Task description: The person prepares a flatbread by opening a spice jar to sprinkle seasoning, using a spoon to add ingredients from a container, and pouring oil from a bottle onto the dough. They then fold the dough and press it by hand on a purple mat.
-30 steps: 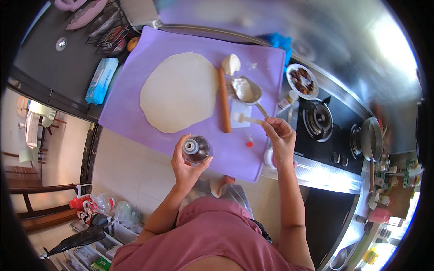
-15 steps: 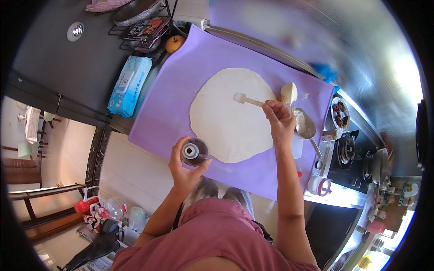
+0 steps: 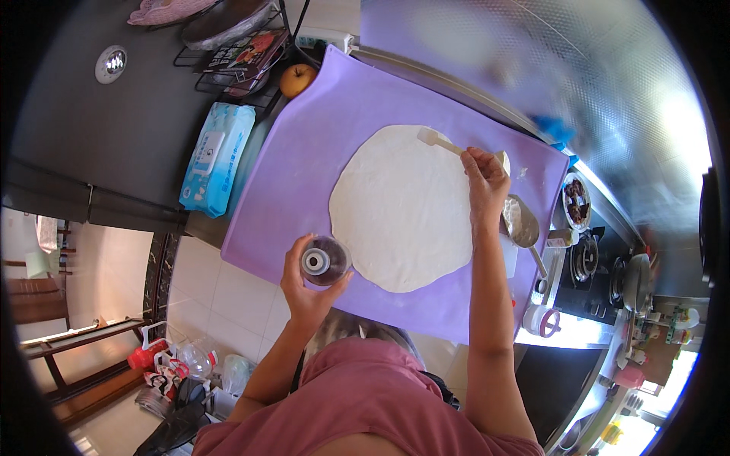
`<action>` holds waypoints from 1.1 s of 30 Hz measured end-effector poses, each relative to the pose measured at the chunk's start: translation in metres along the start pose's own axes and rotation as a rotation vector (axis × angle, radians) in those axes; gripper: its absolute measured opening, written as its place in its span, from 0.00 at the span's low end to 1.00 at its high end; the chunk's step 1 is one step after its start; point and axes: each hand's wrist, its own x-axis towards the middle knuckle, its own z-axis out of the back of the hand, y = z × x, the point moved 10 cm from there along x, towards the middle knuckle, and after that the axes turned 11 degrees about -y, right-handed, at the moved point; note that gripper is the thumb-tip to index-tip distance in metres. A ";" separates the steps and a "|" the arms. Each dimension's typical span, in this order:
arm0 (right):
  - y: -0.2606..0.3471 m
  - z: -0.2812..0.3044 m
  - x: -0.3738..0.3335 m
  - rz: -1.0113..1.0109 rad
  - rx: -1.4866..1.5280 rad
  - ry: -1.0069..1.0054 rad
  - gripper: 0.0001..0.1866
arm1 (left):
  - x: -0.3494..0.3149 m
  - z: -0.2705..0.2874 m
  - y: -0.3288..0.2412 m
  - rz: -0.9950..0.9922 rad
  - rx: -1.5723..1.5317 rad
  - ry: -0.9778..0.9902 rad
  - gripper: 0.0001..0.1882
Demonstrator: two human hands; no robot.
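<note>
A wide round sheet of pale rolled dough (image 3: 403, 213) lies on a purple mat (image 3: 277, 178). My left hand (image 3: 304, 300) is wrapped round a dark see-through bottle (image 3: 333, 266), seen from above with a light ring at its mouth, near the dough's lower left edge. Between the thumb and fingers of my right hand (image 3: 487, 186) is a pale basting brush (image 3: 433, 138). Its flat head points left over the dough's far edge; whether it touches the dough I cannot tell. A metal scoop (image 3: 521, 220) rests on the mat beside my right wrist.
Blue wipes packet (image 3: 218, 159) and a yellow round fruit (image 3: 297, 80) sit left of the mat. To the right are a bowl of dark food (image 3: 576, 201), a lidded jar (image 3: 541, 321) and a stove (image 3: 582, 262). A metal wall stands behind.
My right hand and the brush have moved up and right, toward the dough's far edge. My left hand still holds the bottle in about the same place. The view has shifted slightly.
</note>
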 end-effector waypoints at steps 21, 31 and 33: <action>-0.002 0.083 -0.009 -0.052 0.069 -0.016 0.05 | -0.001 -0.039 -0.006 0.014 -0.043 0.043 0.42; 0.007 0.152 -0.036 -0.031 -0.176 -0.092 0.05 | -0.003 -0.042 -0.010 0.036 -0.074 0.053 0.42; 0.005 0.158 -0.046 -0.045 -0.123 -0.093 0.04 | -0.003 -0.040 -0.010 0.043 -0.086 0.049 0.42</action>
